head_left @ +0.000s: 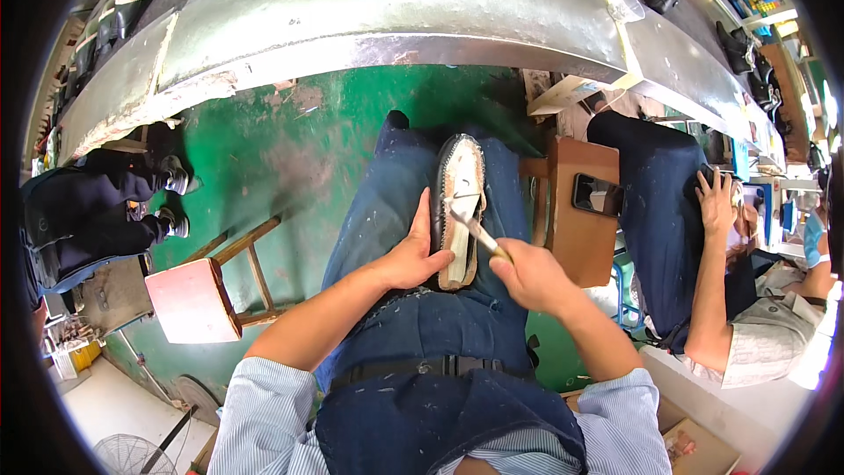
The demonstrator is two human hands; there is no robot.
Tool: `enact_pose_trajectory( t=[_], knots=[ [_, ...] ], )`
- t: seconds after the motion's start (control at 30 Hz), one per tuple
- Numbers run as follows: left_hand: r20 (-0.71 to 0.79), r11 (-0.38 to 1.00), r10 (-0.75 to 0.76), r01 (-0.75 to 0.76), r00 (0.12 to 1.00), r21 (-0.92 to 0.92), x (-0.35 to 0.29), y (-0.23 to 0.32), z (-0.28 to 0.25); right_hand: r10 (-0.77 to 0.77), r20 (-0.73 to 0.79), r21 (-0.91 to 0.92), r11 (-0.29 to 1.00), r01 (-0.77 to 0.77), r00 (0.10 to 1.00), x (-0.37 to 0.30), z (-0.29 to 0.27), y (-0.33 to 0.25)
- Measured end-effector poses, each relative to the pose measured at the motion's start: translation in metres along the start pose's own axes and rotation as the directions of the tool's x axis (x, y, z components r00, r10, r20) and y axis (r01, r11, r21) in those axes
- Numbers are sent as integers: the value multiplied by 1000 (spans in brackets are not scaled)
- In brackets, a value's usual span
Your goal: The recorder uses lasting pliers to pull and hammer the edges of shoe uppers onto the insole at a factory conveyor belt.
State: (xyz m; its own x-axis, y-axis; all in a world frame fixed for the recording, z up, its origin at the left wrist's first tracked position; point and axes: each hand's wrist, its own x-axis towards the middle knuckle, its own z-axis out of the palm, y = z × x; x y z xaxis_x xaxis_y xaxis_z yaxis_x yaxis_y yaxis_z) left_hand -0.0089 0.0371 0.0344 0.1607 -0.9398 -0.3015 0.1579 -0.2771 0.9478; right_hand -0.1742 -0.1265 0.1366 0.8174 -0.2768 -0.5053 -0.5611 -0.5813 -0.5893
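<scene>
The shoe [459, 251] rests sole-up on the person's blue-clad thighs [374, 198], its toe pointing toward the metal tabletop [378, 0]. The left grip [411, 259] grasps it along its left edge, thumb over the sole. The right grip [534, 276] is closed round the handle of a small tool [479, 234], whose head is at the sole. To the right, a dark phone [597, 195] lies on a brown stool [580, 251]; a pinkish-topped stool [192, 303] stands left.
</scene>
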Motion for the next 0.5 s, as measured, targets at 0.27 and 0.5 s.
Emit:
enact_pose_trajectory(
  t=[0.27, 0.5],
  knots=[
    [-71, 981, 38, -24, 997, 190, 14, 9, -10, 92, -16, 214, 973, -86, 996, -23, 25, 26],
    [-247, 913, -241, 134, 938, -385, 52, 28, -33, 284, -146, 709, 698, -100, 948, -35, 66, 59]
  ],
)
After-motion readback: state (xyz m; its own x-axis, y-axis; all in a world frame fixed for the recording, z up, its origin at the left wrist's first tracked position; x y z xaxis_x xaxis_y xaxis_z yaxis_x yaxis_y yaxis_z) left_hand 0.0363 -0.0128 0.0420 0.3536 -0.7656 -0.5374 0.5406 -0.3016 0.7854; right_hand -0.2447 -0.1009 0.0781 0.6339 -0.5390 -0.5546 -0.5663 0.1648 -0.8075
